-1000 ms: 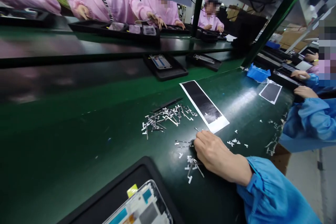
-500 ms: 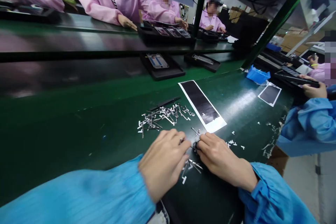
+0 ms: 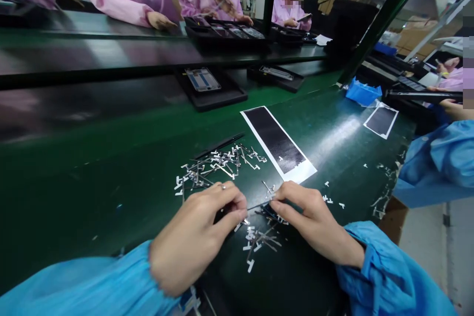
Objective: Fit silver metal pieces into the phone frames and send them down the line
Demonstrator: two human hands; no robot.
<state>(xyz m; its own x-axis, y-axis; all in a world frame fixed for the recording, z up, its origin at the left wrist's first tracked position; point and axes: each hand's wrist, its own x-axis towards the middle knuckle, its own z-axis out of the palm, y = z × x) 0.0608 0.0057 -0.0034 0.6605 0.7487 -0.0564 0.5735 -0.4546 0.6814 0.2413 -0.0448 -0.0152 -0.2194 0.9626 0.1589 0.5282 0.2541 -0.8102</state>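
Between my two hands a thin grey strip (image 3: 258, 205) stretches, probably a small flex cable. The fingertips of my left hand (image 3: 198, 232) pinch its left end. My right hand (image 3: 311, 215) is closed on the other end, where thumb and forefinger meet. Just below the strip lies a small heap of similar strips (image 3: 262, 241) with white T-shaped tabs, and a few more lie partly hidden under my right fingers. Farther off, to the upper left, is a larger loose pile of strips (image 3: 224, 164). A slim black pen-like tool (image 3: 219, 146) lies along its back edge.
A black sheet with white borders (image 3: 276, 140) lies beyond my hands, a smaller one (image 3: 381, 121) farther right by a blue bin (image 3: 363, 93). Black trays (image 3: 218, 101) stand under the shelf (image 3: 129, 64). Co-workers sit opposite and at right. White scraps (image 3: 328, 199) dot the table.
My hands have moved apart, the left one to the left, and the strip now shows stretched between them. More of the near heap is uncovered. The view has shifted slightly.
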